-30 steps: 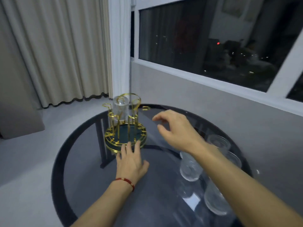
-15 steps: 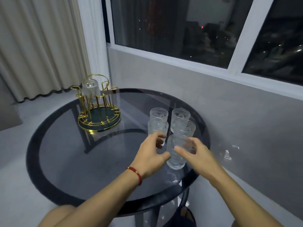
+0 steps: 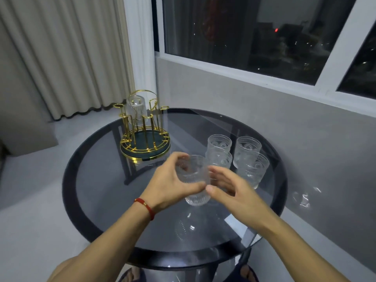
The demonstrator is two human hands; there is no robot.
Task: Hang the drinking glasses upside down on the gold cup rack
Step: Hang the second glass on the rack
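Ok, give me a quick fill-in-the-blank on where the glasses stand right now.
The gold cup rack carries ____ upside-down glass.
The left hand grips a glass lifted off the ____ table.
Behind the right hand, ____ glasses stand upright on the table.
The bracelet on the left wrist is ____.

Missing words: one; round; four; red

The left hand (image 3: 171, 183) and right hand (image 3: 227, 190) close around the nearest glass (image 3: 193, 180). Four more upright glasses (image 3: 247, 147) crowd just behind and to its right, blocking passage there. Between this cluster and the gold cup rack (image 3: 142, 127), the glass table (image 3: 97, 180) lies bare, giving an open lane up and to the left. On the rack, one inverted glass (image 3: 136, 107) fills a rear peg; the near and right pegs seem free, though the thin wires are hard to read. The wall and window frame (image 3: 254, 74) close the far side.
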